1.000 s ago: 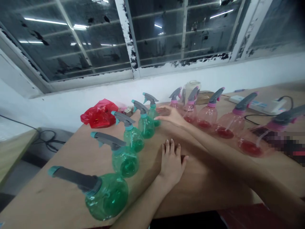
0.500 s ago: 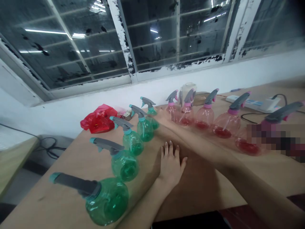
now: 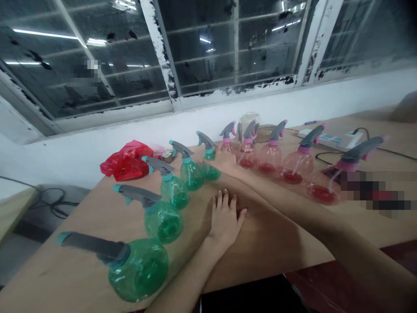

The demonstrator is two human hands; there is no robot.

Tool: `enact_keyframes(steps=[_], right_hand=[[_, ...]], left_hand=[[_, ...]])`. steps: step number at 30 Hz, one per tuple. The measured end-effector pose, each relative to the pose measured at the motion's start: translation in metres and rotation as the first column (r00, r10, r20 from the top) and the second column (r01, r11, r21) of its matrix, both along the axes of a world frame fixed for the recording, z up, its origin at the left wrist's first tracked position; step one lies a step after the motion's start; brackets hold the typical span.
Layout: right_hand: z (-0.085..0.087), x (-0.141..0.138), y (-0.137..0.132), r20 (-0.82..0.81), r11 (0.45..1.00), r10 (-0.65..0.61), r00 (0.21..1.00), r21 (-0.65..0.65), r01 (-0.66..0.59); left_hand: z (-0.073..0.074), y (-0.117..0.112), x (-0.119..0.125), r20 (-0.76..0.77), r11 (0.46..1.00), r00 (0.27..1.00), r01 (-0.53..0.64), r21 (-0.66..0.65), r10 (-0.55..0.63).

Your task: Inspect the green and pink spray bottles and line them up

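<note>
My left hand [image 3: 225, 217] lies flat on the table, palm down, with fingers spread and nothing in it. My right arm stretches to the far end of a row of green spray bottles. There my right hand [image 3: 224, 161], slightly blurred, is closed against the side of the farthest green spray bottle [image 3: 211, 170], which stands upright; some fingertips are hidden. Nearer along that row is another green spray bottle [image 3: 192, 174], with grey head and teal nozzle. Just beyond my right hand stands a pink spray bottle [image 3: 228, 145], partly covered by it.
Several pink spray bottles [image 3: 269, 157] with red liquid line the right side. A red plastic bag [image 3: 128, 161] lies at the back left. A white power strip [image 3: 335, 140] with a black cable sits at the back right. Behind the table [image 3: 260, 243] are a wall and windows.
The farthest green spray bottle has shifted slightly right relative to its row, together with my right hand. My left hand stays flat on the table. The whole view has shifted a little.
</note>
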State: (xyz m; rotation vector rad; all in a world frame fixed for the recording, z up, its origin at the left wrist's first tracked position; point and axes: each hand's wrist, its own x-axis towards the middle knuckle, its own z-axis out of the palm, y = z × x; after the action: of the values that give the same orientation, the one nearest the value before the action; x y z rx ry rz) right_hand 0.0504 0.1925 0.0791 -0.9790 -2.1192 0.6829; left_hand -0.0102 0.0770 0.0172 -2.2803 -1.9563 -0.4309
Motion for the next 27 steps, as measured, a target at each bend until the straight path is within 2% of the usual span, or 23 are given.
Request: enact_keyframes(steps=[3, 7, 10, 14, 16, 20, 24, 27], right_hand=[[0.019, -0.001, 0.017, 0.084, 0.987, -0.16, 0.984, 0.001, 0.161], [0.018, 0.025, 0.005, 0.272, 0.942, -0.335, 0.902, 0.106, 0.318], [0.008, 0.061, -0.017, 0.279, 0.946, -0.319, 0.906, 0.142, 0.29], [-0.011, 0.104, -0.046, 0.117, 0.963, -0.24, 0.964, 0.151, 0.222], [-0.021, 0.116, -0.057, 0.026, 0.947, -0.278, 0.96, 0.174, 0.27], [-0.034, 0.122, -0.07, -0.058, 0.932, -0.309, 0.949, 0.181, 0.315], [-0.041, 0.119, -0.069, -0.136, 0.961, -0.222, 0.966, 0.137, 0.24], [-0.041, 0.116, -0.064, -0.209, 0.991, -0.098, 0.973, 0.065, 0.114]], left_hand=[[0.008, 0.001, -0.001, 0.162, 0.999, 0.986, -0.034, 0.04, 0.027], [0.019, 0.001, -0.002, 0.294, 0.993, 0.952, -0.106, 0.06, 0.084], [0.022, -0.002, -0.001, 0.42, 0.978, 0.898, -0.186, 0.097, 0.129], [0.017, -0.005, 0.004, 0.532, 0.964, 0.837, -0.23, 0.131, 0.127], [0.014, -0.005, 0.006, 0.581, 0.973, 0.811, -0.182, 0.142, 0.067], [0.01, -0.006, 0.008, 0.668, 0.993, 0.735, 0.072, 0.094, -0.117], [0.012, -0.006, 0.011, 0.692, 0.964, 0.693, 0.266, 0.015, -0.202], [0.015, -0.007, 0.011, 0.714, 0.959, 0.669, 0.284, 0.011, -0.206]])
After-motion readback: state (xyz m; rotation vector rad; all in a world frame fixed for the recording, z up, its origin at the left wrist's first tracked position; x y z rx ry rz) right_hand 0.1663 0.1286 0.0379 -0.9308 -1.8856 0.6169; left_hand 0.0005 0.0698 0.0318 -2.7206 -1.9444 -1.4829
